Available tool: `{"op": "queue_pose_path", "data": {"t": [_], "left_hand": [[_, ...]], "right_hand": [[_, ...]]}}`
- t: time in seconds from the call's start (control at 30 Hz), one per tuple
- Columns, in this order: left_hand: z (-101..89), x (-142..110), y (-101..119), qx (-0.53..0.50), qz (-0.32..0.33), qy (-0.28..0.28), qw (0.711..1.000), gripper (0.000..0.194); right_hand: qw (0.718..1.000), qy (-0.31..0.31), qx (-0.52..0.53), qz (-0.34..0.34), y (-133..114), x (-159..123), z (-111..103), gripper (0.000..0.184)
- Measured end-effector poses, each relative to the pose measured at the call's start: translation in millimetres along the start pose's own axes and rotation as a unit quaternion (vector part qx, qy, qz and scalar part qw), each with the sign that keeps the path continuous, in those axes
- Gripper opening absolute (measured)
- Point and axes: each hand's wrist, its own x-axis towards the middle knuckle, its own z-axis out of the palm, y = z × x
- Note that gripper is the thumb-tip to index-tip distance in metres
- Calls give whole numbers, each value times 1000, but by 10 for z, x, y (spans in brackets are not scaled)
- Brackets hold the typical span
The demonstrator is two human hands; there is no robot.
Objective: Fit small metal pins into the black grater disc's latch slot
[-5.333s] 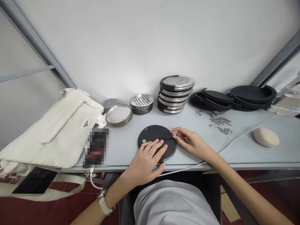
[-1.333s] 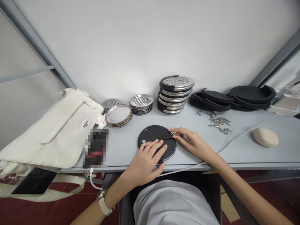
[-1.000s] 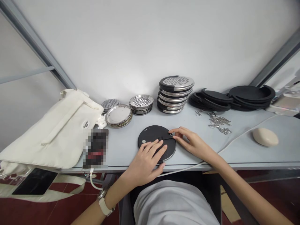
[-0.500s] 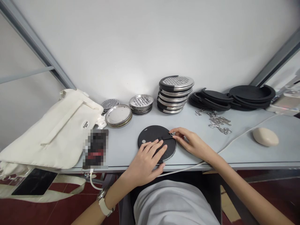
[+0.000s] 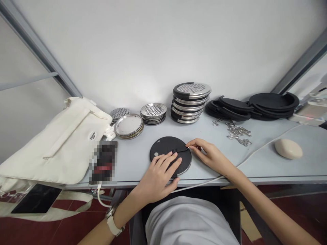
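A round black disc (image 5: 165, 145) with a metal rim lies on the grey table in front of me, a dark strap or bar running across its right half. My left hand (image 5: 162, 173) rests flat on its near part, fingers stretched and spread, with the thumb by the near edge. At the disc's right edge my right hand (image 5: 203, 151) pinches a small metal clip between thumb and fingertips; only a glint of it shows. Beyond that hand lies a loose pile of metal clips (image 5: 238, 131).
Stacked metal grater discs (image 5: 153, 110), plain metal discs (image 5: 128, 126), black-rimmed graters (image 5: 192, 90) and black holders (image 5: 272, 102) line the wall. A white bag (image 5: 63, 143) and a blurred-out phone (image 5: 103, 161) are left. A white cable (image 5: 260, 146) passes a cream rounded object (image 5: 288, 148).
The right fingertips have closed further over the clip at the disc's edge, so less of it shows. My left hand and the disc stay in place.
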Motion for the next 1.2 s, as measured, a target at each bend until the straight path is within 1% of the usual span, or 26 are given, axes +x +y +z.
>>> {"op": "queue_pose_path", "data": {"t": [0.2,0.37,0.47,0.6,0.83,0.97,1.1,1.2], "left_hand": [[-4,8,3,-4,0,7,1000,50],[-2,4,1,1,1,8,1000,51],[-4,5,4,2,2,12,1000,51],[-9,8,8,-2,-1,6,1000,50],[-2,5,4,-2,2,7,1000,50],[-10,6,3,-2,1,14,1000,50],[-10,9,1,0,2,12,1000,51],[-3,10,0,-1,1,14,1000,51]], "right_hand": [[999,35,-11,26,12,-11,7,21],[999,46,5,15,65,-21,15,22],[999,48,18,13,85,-24,23,24],[999,41,26,12,69,-17,25,19],[1000,28,12,-5,32,-21,-4,18],[999,47,4,0,27,-32,-11,19],[997,75,-9,1,52,-26,-1,24],[996,85,-8,-11,77,-13,9,18]]}}
